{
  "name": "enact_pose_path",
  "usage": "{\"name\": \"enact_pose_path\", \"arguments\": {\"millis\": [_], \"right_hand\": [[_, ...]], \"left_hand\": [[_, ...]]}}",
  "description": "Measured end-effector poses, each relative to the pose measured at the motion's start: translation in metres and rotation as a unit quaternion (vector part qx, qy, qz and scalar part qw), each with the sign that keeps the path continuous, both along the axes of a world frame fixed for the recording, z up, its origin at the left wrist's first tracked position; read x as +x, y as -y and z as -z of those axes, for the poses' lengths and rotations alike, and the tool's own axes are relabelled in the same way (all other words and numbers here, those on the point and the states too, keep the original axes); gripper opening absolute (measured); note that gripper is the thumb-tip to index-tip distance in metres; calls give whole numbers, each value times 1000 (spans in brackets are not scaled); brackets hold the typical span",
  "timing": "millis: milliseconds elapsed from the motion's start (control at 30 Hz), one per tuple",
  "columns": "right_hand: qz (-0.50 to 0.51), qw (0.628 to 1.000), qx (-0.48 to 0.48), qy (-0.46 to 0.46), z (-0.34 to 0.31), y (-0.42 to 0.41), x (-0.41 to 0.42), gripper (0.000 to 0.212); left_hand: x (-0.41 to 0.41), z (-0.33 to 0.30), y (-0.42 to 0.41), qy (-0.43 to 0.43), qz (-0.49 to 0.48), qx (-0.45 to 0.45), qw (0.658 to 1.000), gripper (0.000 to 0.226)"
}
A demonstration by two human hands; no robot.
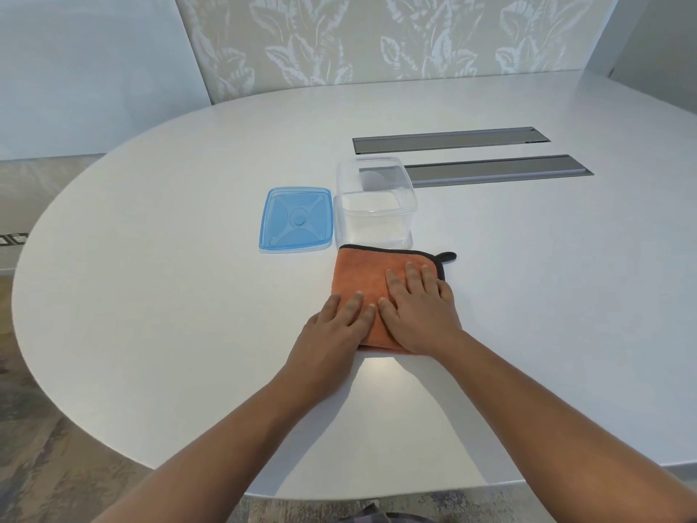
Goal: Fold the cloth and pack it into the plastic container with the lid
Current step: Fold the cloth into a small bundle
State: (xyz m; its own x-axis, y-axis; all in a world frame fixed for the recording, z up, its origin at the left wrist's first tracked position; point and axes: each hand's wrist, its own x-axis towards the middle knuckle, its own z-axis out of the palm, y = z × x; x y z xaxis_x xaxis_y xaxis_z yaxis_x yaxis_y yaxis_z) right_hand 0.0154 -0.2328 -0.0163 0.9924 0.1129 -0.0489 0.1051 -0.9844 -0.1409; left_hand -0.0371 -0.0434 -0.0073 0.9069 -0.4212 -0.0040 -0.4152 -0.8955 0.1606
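A wide white oval bench (158,303) fills most of the view, with a leaf-patterned wall panel (377,35) behind its far edge. Two long grey metal strips (452,138) are set flush into the bench top on the far right side, one nearer than the other.

Near the middle of the bench stands the clear plastic container (375,205), open at the top and with nothing visible inside it; its far corner overlaps the nearer grey strip. Just beside it on the left the blue lid (296,220) lies flat on the bench.

Just near of the container lies the folded orange cloth (364,275), a rough square with a dark binding along its far and right edges and a small dark loop (447,256) sticking out at the far right corner.

Both hands lie flat on the cloth, palms down. The left hand (332,326) covers the near left corner, fingers spread, its grip open and holding nothing. The right hand (420,307) presses the near right part, fingers stretched toward the container, grip likewise open and closed on nothing.
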Motion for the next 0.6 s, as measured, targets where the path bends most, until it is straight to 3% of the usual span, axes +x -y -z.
{"name": "enact_pose_path", "arguments": {"millis": [200, 267, 300, 400, 467, 600], "right_hand": [[-20, 1000, -3, -18, -2, -2, -1, 74], [-31, 999, -4, -26, -2, -2, -1, 75], [-36, 999, -4, -27, -1, -3, -2, 75], [-45, 999, -10, -24, -1, -5, -2, 76], [-46, 999, -13, -20, -1, -7, -3, 76], [-48, 999, -4, -10, 0, -15, -4, 72]], "left_hand": [[-1, -32, -5, -126, -6, 101, 987, 74], [7, -49, -16, -147, -23, 107, 983, 52], [13, -54, -20, -136, -45, 94, 985, 43], [32, -51, -29, -69, -102, -10, 992, 47], [42, -36, -26, -31, -61, -63, 996, 51], [54, -6, -10, -22, -7, -75, 997, 63]]}}
